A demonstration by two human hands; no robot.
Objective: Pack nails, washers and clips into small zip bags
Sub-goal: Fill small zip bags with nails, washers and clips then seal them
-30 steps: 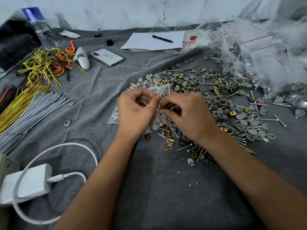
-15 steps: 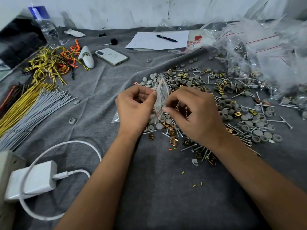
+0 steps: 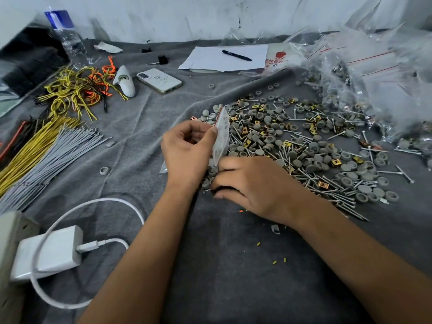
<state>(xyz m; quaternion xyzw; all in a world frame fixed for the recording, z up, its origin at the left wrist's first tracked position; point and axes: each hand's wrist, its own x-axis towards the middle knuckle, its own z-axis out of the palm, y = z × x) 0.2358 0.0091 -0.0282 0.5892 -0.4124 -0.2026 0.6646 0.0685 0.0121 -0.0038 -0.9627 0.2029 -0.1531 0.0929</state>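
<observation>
The right hand has dropped from the small zip bag to the nails.
Left hand fingers pinch the bag upright; right fingers are curled over the pile, grip unclear.

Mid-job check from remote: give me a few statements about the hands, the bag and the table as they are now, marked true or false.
1. The left hand holds a small zip bag upright. True.
2. The right hand is raised clear of the parts. False: it is down at the near edge of the pile of nails, washers and clips.
3. The pen lies on the phone. False: it lies on white paper.
4. A charger sits at near left. True.
</observation>
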